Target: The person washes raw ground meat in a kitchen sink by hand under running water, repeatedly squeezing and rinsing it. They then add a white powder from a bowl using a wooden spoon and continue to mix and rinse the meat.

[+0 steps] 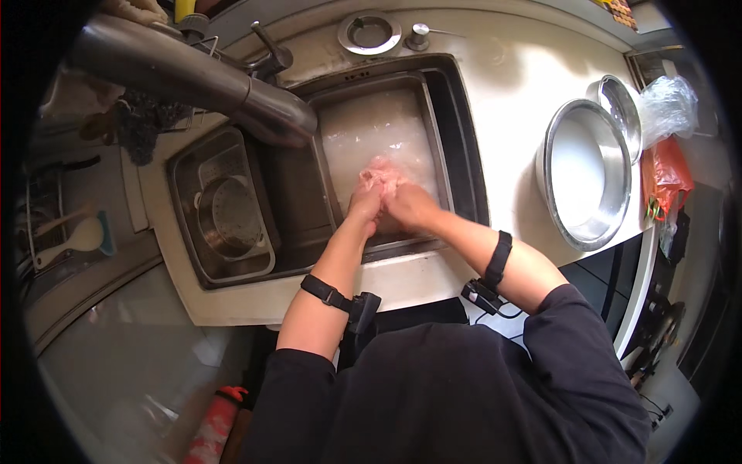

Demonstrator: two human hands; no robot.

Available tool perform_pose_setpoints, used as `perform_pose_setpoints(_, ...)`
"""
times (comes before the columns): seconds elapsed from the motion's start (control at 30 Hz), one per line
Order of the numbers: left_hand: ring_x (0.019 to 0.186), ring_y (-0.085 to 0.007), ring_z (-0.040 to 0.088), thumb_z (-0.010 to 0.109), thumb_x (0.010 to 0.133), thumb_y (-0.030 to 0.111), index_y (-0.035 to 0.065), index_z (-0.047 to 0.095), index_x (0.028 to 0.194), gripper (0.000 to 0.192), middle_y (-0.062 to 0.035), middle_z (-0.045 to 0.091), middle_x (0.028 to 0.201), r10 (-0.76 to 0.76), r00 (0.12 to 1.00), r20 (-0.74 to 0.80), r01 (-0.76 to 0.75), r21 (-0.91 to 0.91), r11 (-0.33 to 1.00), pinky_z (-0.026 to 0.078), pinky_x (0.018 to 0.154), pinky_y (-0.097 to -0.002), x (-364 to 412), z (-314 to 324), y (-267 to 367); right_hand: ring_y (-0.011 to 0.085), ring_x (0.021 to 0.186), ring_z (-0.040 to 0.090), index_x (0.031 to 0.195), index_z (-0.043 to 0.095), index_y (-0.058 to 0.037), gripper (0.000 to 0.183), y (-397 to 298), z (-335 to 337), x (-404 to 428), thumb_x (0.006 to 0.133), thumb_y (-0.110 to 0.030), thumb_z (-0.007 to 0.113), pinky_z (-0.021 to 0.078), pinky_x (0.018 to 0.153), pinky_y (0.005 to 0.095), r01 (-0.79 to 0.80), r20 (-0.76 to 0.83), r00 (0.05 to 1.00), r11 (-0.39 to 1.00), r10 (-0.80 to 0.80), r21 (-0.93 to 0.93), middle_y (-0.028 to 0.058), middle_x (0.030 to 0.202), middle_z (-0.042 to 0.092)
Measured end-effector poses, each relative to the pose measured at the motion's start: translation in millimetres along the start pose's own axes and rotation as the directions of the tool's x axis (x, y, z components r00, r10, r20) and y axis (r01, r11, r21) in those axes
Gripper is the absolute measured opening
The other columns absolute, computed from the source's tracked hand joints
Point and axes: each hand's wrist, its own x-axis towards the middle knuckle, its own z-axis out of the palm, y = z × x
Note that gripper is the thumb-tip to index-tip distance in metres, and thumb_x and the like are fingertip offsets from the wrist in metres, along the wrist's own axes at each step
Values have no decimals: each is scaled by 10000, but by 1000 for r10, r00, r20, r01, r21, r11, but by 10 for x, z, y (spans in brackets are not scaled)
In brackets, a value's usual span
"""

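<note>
My left hand [366,204] and my right hand [409,204] are close together, gripping a pale pink, soft piece of what looks like raw meat [381,171]. Cloudy water [371,127] surrounds it, filling a rectangular metal basin [442,168] that stands in the sink [472,168]. The fingertips are partly hidden by the meat and each other. Left of the basin, a perforated metal strainer [229,217] sits inside a metal drain tray [269,261].
A wide grey faucet [278,113] reaches over the sink from upper left. On the right counter stand a steel bowl [579,174] of whitish liquid, another metal bowl [623,110], and a red plastic bag [666,171]. A sink strainer [369,33] lies behind the sink.
</note>
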Motion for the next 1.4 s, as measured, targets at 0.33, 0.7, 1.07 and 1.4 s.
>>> perform_pose_setpoints(0.33,1160,-329,580,437,1001,279,34,444,1390,459,-165,560,1298,-236,962,140,228,65,971,455,995,-585,-432,-79,68,428,1324,384,1151,681,-81,413,-152,32,369,906,-398,577,360,1094,485,111,43,993,799,-106,-591,155,1375,530)
perform_pose_setpoints(0.7,1115,-321,620,490,1004,284,24,600,1237,366,-173,634,1221,-189,910,369,327,-360,874,492,1015,-448,-59,-196,187,469,942,638,989,627,-3,321,-180,389,-33,990,-278,462,489,839,538,-61,11,998,984,60,167,292,989,661)
perform_pose_setpoints(1.07,1168,-284,571,504,1001,293,94,536,1369,420,-129,604,1269,51,998,22,-53,71,996,420,1032,-571,-671,74,563,404,1301,459,1355,571,-163,601,111,107,-35,815,-382,719,382,1070,568,243,149,970,718,-193,-652,218,1455,446)
perform_pose_setpoints(1.4,1302,-370,465,441,1010,444,98,442,1402,522,-164,453,1419,-251,964,93,265,-218,939,325,1098,-630,-152,-349,50,313,1312,460,1449,470,-284,710,74,283,322,793,-175,720,313,1113,543,326,261,945,639,-198,-697,104,1432,484)
